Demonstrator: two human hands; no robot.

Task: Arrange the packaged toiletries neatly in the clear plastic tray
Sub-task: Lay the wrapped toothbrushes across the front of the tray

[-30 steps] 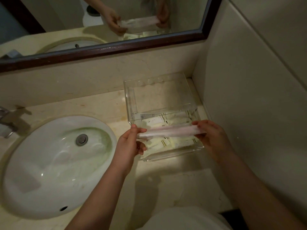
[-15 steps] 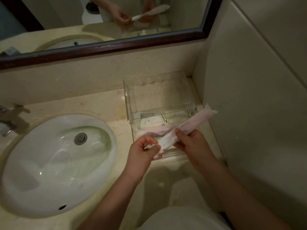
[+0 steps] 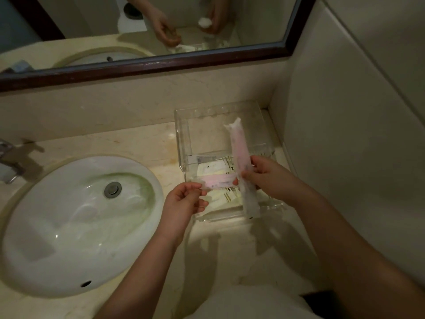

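A clear plastic tray sits in the counter's back right corner, with flat white and yellow packets lying in its near part. My right hand grips a long pink wrapped packet, held upright and pointing away from me over the tray. My left hand pinches the left end of a second pink packet, which lies crosswise over the tray's front.
A white oval sink fills the counter to the left, with a metal tap at its far left edge. A dark-framed mirror runs along the back wall. A tiled wall closes the right side.
Both hands held pink packets level across the tray. They have come apart: my right hand has swung one packet upright, and my left hand keeps the other crosswise.
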